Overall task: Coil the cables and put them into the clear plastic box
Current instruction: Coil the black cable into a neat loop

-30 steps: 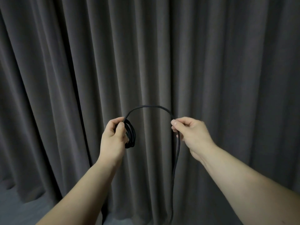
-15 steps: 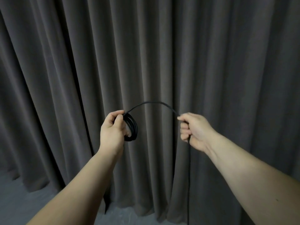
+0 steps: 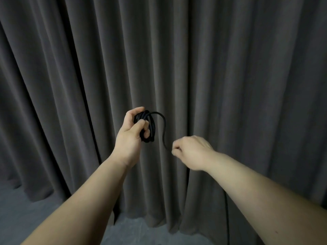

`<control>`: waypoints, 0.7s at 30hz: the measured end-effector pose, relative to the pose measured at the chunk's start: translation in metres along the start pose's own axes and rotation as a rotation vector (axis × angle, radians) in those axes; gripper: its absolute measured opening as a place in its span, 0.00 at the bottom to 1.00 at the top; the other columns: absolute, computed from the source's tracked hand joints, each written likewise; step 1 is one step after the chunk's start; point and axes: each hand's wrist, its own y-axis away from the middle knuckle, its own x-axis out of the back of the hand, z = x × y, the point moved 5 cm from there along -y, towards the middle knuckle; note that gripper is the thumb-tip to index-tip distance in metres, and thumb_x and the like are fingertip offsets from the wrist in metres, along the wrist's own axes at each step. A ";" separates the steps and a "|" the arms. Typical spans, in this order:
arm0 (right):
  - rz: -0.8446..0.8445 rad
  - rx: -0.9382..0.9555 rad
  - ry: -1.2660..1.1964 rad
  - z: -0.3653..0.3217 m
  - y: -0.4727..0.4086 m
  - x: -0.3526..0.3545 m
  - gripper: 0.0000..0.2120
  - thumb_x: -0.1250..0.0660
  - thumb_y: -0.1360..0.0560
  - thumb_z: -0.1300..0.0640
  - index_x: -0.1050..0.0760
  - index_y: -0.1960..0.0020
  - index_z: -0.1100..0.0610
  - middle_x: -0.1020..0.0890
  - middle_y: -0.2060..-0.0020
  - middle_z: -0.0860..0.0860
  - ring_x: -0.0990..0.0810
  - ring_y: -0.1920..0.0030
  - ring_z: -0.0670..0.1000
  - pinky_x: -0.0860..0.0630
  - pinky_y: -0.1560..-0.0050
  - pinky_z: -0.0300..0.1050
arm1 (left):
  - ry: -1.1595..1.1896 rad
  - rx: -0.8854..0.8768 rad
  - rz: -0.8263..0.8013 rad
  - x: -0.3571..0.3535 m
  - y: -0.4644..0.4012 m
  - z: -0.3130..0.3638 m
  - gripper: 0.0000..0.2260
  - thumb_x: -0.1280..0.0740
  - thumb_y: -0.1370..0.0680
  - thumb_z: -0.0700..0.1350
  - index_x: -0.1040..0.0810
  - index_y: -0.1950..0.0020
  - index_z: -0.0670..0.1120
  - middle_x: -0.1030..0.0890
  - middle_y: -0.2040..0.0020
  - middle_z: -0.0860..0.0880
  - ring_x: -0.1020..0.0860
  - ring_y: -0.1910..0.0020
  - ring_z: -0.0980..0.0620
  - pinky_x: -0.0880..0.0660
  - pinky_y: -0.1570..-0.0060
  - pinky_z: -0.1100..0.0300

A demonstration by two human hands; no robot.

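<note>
I have my left hand [image 3: 131, 133] raised at the centre of the view, fingers and thumb curled round a small bundle of coiled black cable [image 3: 149, 127]; several loops hang through the fist, showing at its 3 o'clock side. From the top of the coil one loose strand arcs out toward 3 o'clock, bends down and runs to my right hand [image 3: 192, 152], which sits at about 4 o'clock from the left, lower and close by but not touching it. The right hand is closed with knuckles up, and its fingertips pinch that strand where it meets the fist. Below the right forearm I can make out a thin dark line dropping toward the lower edge; it looks like the rest of the cable, but against the dark folds I cannot be sure.

Behind both hands, a heavy grey curtain [image 3: 230, 68] fills nearly the whole view in vertical pleats. At 6 to 8 o'clock a strip of grey floor [image 3: 26, 209] shows under its hem. I see no clear plastic box from here.
</note>
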 end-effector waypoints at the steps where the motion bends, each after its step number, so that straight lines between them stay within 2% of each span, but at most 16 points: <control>1: -0.041 0.043 0.011 -0.005 0.002 -0.002 0.11 0.43 0.21 0.49 0.23 0.54 0.49 0.21 0.60 0.46 0.23 0.56 0.52 0.26 0.57 0.44 | -0.018 -0.003 -0.004 0.000 0.001 0.000 0.19 0.39 0.27 0.43 0.27 0.36 0.49 0.27 0.66 0.54 0.32 0.67 0.55 0.32 0.60 0.60; 3: -0.094 0.112 0.010 -0.013 0.005 -0.001 0.09 0.42 0.23 0.50 0.22 0.53 0.47 0.21 0.60 0.45 0.25 0.56 0.50 0.25 0.54 0.43 | -0.034 -0.005 -0.008 -0.001 0.003 -0.002 0.16 0.40 0.23 0.40 0.28 0.35 0.48 0.27 0.65 0.54 0.31 0.67 0.56 0.32 0.60 0.60; 5: -0.113 0.158 -0.032 -0.018 0.007 0.006 0.12 0.41 0.24 0.53 0.21 0.46 0.47 0.21 0.59 0.44 0.27 0.55 0.46 0.28 0.50 0.39 | -0.056 0.006 0.012 0.000 0.005 -0.004 0.14 0.42 0.20 0.36 0.28 0.36 0.49 0.27 0.66 0.54 0.31 0.68 0.56 0.32 0.60 0.60; 7: -0.088 0.164 -0.113 -0.016 0.007 0.014 0.14 0.40 0.23 0.56 0.21 0.41 0.49 0.23 0.59 0.42 0.29 0.56 0.42 0.32 0.50 0.35 | -0.092 0.022 0.045 0.002 0.006 -0.006 0.14 0.42 0.19 0.35 0.28 0.38 0.50 0.27 0.68 0.55 0.31 0.68 0.56 0.33 0.59 0.60; 9: -0.014 0.138 -0.245 -0.009 0.007 0.021 0.11 0.37 0.23 0.57 0.21 0.43 0.49 0.23 0.59 0.38 0.28 0.59 0.37 0.32 0.52 0.33 | -0.134 0.023 0.065 0.005 0.005 -0.007 0.14 0.42 0.20 0.36 0.28 0.39 0.51 0.28 0.69 0.55 0.31 0.68 0.56 0.33 0.59 0.59; 11: 0.045 0.118 -0.316 -0.003 0.007 0.026 0.05 0.35 0.24 0.57 0.22 0.50 0.49 0.24 0.62 0.37 0.27 0.63 0.36 0.33 0.57 0.30 | -0.164 0.024 0.061 0.006 0.004 -0.007 0.14 0.41 0.20 0.36 0.28 0.39 0.52 0.28 0.71 0.56 0.31 0.68 0.56 0.33 0.59 0.59; 15: -0.065 0.182 -0.321 -0.010 0.003 0.029 0.03 0.32 0.24 0.57 0.20 0.53 0.52 0.20 0.60 0.42 0.22 0.56 0.41 0.28 0.53 0.34 | -0.202 0.030 -0.019 0.000 0.005 -0.009 0.13 0.41 0.19 0.36 0.28 0.41 0.53 0.28 0.70 0.55 0.30 0.67 0.56 0.31 0.59 0.59; 18: -0.069 0.186 -0.598 -0.014 0.000 0.039 0.06 0.31 0.25 0.58 0.19 0.58 0.48 0.18 0.63 0.41 0.21 0.59 0.39 0.28 0.54 0.32 | -0.215 0.021 -0.102 -0.010 0.012 -0.011 0.13 0.42 0.19 0.36 0.28 0.41 0.52 0.27 0.68 0.52 0.29 0.64 0.54 0.29 0.56 0.58; 20: -0.016 0.174 -0.800 -0.011 -0.002 0.042 0.09 0.32 0.25 0.60 0.20 0.60 0.48 0.20 0.69 0.39 0.24 0.66 0.38 0.32 0.61 0.28 | -0.206 0.015 -0.131 -0.014 0.015 -0.013 0.12 0.41 0.20 0.37 0.27 0.41 0.51 0.25 0.66 0.52 0.27 0.61 0.54 0.29 0.52 0.55; 21: 0.007 0.153 -0.881 -0.008 -0.003 0.040 0.09 0.32 0.24 0.61 0.20 0.60 0.49 0.22 0.70 0.40 0.27 0.67 0.41 0.34 0.64 0.30 | -0.199 0.017 -0.134 -0.014 0.015 -0.013 0.12 0.40 0.22 0.39 0.27 0.41 0.51 0.25 0.66 0.51 0.27 0.61 0.54 0.29 0.51 0.54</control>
